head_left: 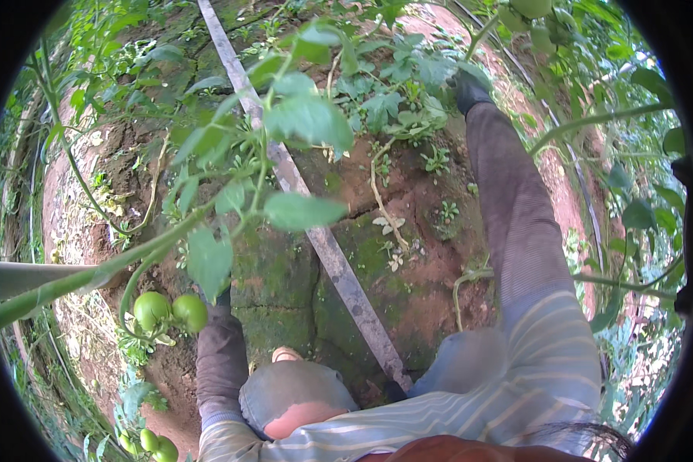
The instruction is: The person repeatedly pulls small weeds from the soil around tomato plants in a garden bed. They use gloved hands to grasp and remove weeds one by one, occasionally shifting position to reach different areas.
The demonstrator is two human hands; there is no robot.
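Head view: the right hand (472, 90) reaches far, probably because the leafy plants (383, 106) grow there; whether it or the left hand (222, 297) pinches anything, I cannot tell.

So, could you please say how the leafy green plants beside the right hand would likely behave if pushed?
The leafy green plants beside the right hand would probably flop and might tear, since their broad leaves look thin. Being low and leafy, they are likely light for their size.

No lettering, label, brand, number or sign can be read (near or far, left or right) in this scene.
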